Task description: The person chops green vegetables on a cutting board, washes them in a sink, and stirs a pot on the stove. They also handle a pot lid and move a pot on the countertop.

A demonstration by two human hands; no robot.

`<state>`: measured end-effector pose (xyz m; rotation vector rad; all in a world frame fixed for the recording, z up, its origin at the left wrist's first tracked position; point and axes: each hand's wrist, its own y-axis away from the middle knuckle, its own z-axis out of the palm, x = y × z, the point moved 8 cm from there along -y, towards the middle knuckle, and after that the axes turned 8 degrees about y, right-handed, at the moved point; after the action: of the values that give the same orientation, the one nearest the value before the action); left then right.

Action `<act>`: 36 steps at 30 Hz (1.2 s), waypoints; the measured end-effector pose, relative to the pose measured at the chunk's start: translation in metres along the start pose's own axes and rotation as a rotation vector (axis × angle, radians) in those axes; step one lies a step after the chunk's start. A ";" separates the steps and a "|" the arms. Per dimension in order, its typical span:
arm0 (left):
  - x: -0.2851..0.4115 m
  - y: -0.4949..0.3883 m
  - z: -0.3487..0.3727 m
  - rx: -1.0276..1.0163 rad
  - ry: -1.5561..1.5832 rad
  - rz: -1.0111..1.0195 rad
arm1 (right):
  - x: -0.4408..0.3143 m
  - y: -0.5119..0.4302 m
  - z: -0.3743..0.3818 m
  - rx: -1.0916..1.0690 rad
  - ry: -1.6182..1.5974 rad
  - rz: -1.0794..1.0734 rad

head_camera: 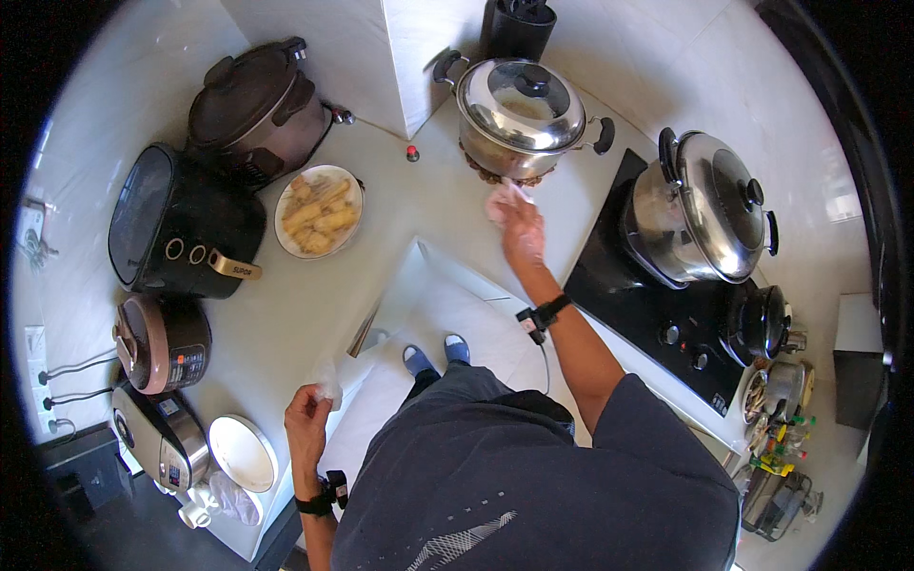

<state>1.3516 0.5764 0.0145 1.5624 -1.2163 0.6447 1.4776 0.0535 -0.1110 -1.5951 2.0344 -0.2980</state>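
My right hand [523, 232] presses a pale pink cloth [502, 203] on the white countertop [435, 193], just in front of a lidded stainless steel pot [520, 118]. That pot stands on a brown trivet [493, 175]. My left hand [309, 412] is raised near the counter's left front edge and pinches a thin, translucent piece of plastic [328, 384] between thumb and fingers. A plate of yellowish food pieces [319, 212] lies on the counter between the two hands and the appliances.
At left stand a dark lidded cooker [246, 107], a black air fryer [186, 221], a brown electric cooker [168, 346] and a rice cooker [161, 435]. On the right, a large steel pot [692, 207] sits on the black hob [643, 314]. A red-topped small item [412, 153] is near the wall corner.
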 end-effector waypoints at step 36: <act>-0.184 0.273 -0.034 0.793 0.288 -0.346 | -0.596 0.155 0.059 -0.606 -0.544 -1.049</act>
<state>1.0409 0.6836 -0.0262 2.1599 -0.4517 1.1527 1.4753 0.6712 -0.0734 -2.6412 0.7623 0.4087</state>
